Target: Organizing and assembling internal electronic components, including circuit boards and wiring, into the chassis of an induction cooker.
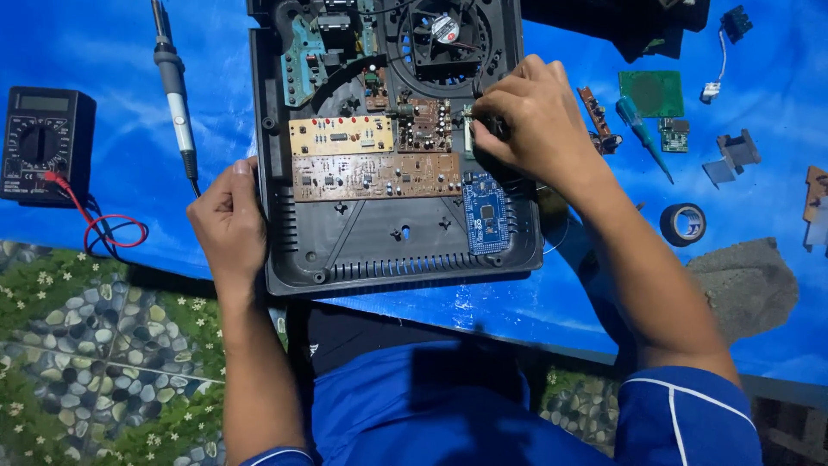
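Observation:
An opened black plastic casing (379, 246) lies on the blue sheet in front of me. Inside it are brown circuit boards (376, 176), a small blue board (485, 213) and a black fan (443, 34). My left hand (229, 221) grips the casing's left edge with curled fingers. My right hand (531, 121) reaches into the casing from the right, its fingertips pinched on a small part beside the brown boards; the part itself is mostly hidden under the fingers.
A black multimeter (39, 142) with red and black leads sits at the left. A soldering iron (175, 91) lies beside the casing. To the right are a green screwdriver (640, 132), small boards, a tape roll (683, 223) and a grey block (747, 283).

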